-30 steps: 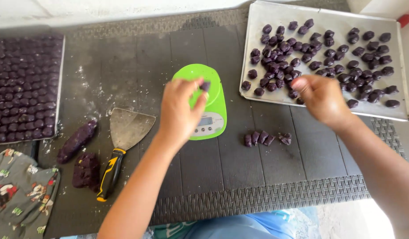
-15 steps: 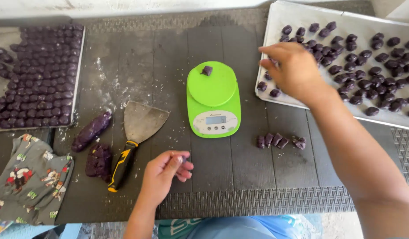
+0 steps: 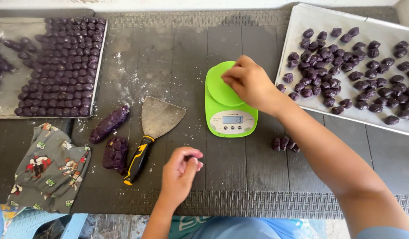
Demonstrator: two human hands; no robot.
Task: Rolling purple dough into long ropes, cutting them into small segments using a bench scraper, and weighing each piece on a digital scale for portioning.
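While weighing: green scale (image 3: 231, 116) mid-desk (image 3: 178, 53)
Around: scraper (image 3: 148, 132) and purple dough (image 3: 110, 124) on its left, four pieces (image 3: 285, 144) on its right, trays (image 3: 346, 113) at both ends
Right hand (image 3: 248, 82): fingers pinched on scale's pan, grip hidden
Left hand (image 3: 181, 173): loosely curled, empty

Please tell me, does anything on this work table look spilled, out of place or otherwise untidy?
Mostly small things. White powder is scattered on the dark mat near the left tray. Four dough pieces lie loose on the mat beside the green scale, outside both trays. A patterned cloth hangs over the table's front edge.
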